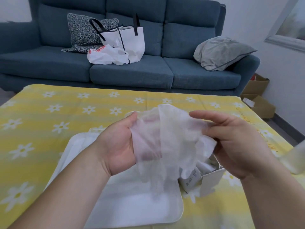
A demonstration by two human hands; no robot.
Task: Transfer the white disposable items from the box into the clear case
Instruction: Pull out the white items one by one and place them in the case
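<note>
While aloft, white sheet point(173, 138) in left hand point(118, 146)

On table point(49, 123) (yellow daisy cloth point(181, 100)): clear case point(132, 204), box point(211, 179) just beside.

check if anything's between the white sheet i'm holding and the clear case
Nothing visible does. The white sheet, held by the left hand and right hand, hangs directly above the clear case; the box sits to its right. Whether the case is open is unclear.

Left hand point(115, 146), right hand point(234, 142) hold white sheet point(178, 134), perhaps tissue.
</note>
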